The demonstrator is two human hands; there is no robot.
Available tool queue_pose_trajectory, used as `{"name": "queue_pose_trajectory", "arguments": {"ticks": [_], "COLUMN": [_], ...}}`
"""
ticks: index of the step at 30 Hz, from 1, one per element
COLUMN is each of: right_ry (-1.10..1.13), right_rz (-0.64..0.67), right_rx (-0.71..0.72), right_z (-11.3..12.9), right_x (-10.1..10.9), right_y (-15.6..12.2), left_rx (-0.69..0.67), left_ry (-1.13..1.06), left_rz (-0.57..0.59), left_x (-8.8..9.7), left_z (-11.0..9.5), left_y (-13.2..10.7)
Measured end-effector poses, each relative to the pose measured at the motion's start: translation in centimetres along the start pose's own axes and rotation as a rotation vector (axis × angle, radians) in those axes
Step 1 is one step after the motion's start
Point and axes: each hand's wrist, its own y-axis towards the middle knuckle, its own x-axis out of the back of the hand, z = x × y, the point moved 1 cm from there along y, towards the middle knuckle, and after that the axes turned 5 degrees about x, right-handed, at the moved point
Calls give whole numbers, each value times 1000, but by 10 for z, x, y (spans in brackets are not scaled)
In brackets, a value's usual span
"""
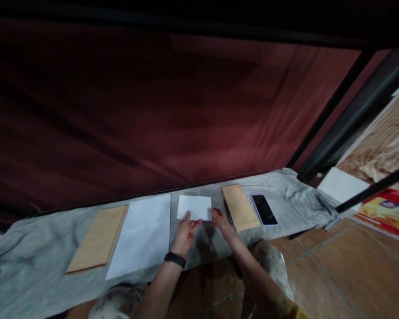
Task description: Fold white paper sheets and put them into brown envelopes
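A small white sheet of paper (pixel 194 205), folded or cut to a rectangle, is in front of me. My left hand (pixel 185 232) pinches its near left edge, thumb on top and fingers underneath. At the paper's right edge is my right hand (pixel 221 220), its fingers apart and slightly curled, the tips at or just beside the edge. A larger white sheet (pixel 141 235) with faint creases lies left of my hands. Beyond it rests a brown envelope (pixel 98 241). Another brown envelope (pixel 240 208) lies right of my right hand.
A phone (pixel 264 210) with a dark screen lies right of the envelope. Everything rests on a grey cloth (pixel 46 248) over a narrow surface. Dark red fabric (pixel 186 110) hangs behind it. At the far right are a white panel (pixel 342 186), a colourful box (pixel 389 212) and tiled floor (pixel 346 266).
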Motion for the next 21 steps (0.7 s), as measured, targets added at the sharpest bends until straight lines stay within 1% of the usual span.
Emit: {"name": "queue_pose_trajectory", "arguments": {"ticks": [2,4,8,10,13,14,15,16,18,19,20,21], "right_ry": [69,111,62,9,-82,-114,-145,-177,-245,-283,-324,-364], "right_rz": [43,72,95,108,131,140,150,161,179,180,175,166], "right_rx": [-67,-125,-174,-182,-184,-184,-182,-178,-158,-143,-126,-111], "right_z": [-8,-14,-26,-32,-39,-40,-41,-42,-42,-42,-42,-41], "right_x": [-4,-8,-9,-7,-5,-5,-5,-5,-5,-5,-3,-2], "right_y": [-12,-20,-27,-29,-30,-30,-29,-28,-27,-28,-28,-29], "left_rx": [74,135,239,253,184,124,26,-107,-418,-552,-643,-682], "left_ry": [-76,-96,-1,96,223,264,345,476,857,1062,1238,1357], "left_rz": [19,31,88,120,117,107,98,95,98,94,85,70], "left_x": [4,9,22,28,30,29,27,25,21,20,20,20], "left_z": [12,24,47,57,63,63,62,60,57,58,60,63], "left_y": [-4,-9,-24,-34,-46,-47,-47,-45,-38,-34,-29,-25]}}
